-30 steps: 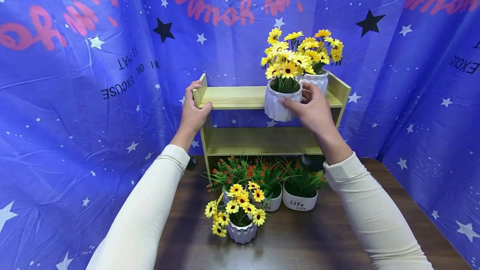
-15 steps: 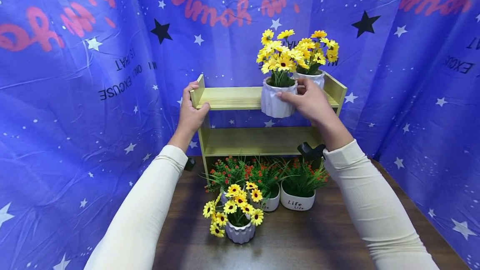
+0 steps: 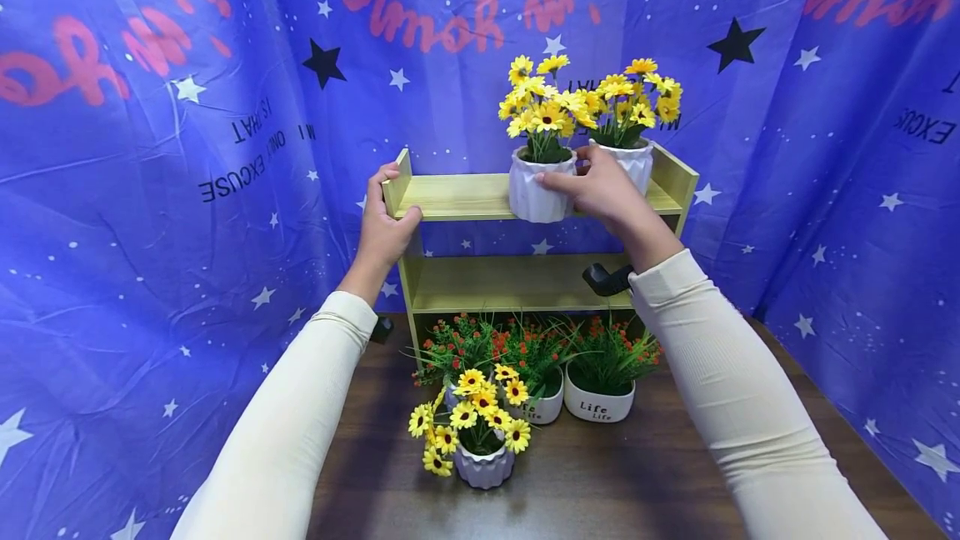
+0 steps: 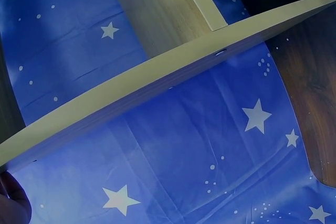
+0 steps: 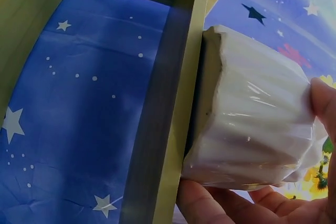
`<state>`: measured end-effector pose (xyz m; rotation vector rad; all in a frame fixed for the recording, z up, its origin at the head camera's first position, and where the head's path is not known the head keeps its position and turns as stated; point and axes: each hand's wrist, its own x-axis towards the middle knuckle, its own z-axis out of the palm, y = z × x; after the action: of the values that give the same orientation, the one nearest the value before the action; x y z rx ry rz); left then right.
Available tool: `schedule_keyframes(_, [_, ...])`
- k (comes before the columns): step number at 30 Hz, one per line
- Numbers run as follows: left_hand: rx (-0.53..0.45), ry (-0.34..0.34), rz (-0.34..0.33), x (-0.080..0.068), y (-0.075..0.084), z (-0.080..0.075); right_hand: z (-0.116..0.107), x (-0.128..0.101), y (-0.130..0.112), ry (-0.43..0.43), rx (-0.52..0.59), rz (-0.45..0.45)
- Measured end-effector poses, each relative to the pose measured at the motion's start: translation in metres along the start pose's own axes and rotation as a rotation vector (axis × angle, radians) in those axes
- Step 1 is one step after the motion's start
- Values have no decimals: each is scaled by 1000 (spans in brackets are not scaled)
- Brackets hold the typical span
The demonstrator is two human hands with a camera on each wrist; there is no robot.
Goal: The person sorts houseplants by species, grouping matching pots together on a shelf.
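In the head view my right hand (image 3: pixel 611 194) grips a white fluted flowerpot (image 3: pixel 538 188) with yellow daisy-like flowers (image 3: pixel 543 107), thumb in front. The pot is upright at the front edge of the wooden shelf's top board (image 3: pixel 457 194). In the right wrist view its base (image 5: pixel 210 93) overlaps that edge; whether it bears on the board I cannot tell. Behind it, a similar flowerpot (image 3: pixel 633 163) stands at the top board's right end. My left hand (image 3: pixel 384 227) holds the shelf's left side panel (image 3: pixel 402 177), thumb at the front; the left wrist view shows the panel's edge (image 4: pixel 121 82).
On the brown table (image 3: pixel 600 490) stands another yellow-flowered pot (image 3: pixel 484 467). Red-flowered plants, one in a white "Life" pot (image 3: pixel 598 403), line the shelf's foot. The middle board (image 3: pixel 517 282) spans below. A blue star-print curtain (image 3: pixel 225 273) surrounds everything.
My right hand has carried the flowerpot left and slightly up along the top board's front edge, away from the pot behind. My left hand keeps its hold on the side panel.
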<state>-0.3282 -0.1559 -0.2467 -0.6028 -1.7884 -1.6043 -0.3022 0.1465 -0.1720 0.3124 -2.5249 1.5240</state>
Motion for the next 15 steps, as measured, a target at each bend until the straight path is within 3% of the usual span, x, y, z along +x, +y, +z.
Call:
schedule_keyframes(5, [6,6,-3,7,-20,-2,1,8,-6,11,-45,32])
schedule_keyframes(15, [18,10,-17,5,-22,-2,3,21,-11,-42,-4,131])
